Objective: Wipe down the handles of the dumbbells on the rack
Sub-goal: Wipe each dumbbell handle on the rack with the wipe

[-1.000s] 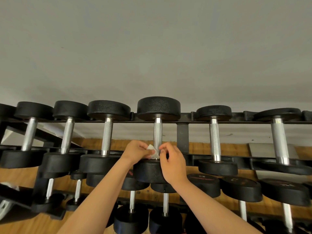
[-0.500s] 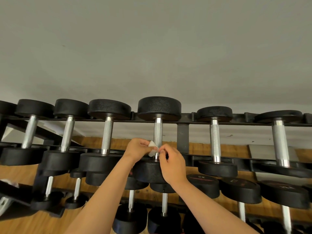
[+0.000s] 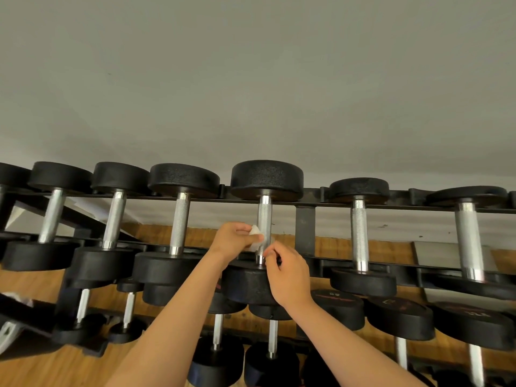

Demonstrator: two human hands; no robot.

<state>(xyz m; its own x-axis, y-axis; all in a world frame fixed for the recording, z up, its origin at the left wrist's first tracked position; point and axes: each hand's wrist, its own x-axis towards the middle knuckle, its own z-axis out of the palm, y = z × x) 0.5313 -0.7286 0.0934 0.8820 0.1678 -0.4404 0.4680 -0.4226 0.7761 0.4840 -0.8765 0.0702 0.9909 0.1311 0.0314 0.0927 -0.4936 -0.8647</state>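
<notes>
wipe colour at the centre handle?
White; the wipe shows best in the head view.

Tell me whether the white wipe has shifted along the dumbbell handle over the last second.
Yes. The white wipe has slid slightly up the knurled handle, away from the dumbbell's near head, with the left hand pinching it.

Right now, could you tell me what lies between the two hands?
In the head view, the dumbbell handle, with a white wipe round it, stands between the left hand and right hand.
</notes>
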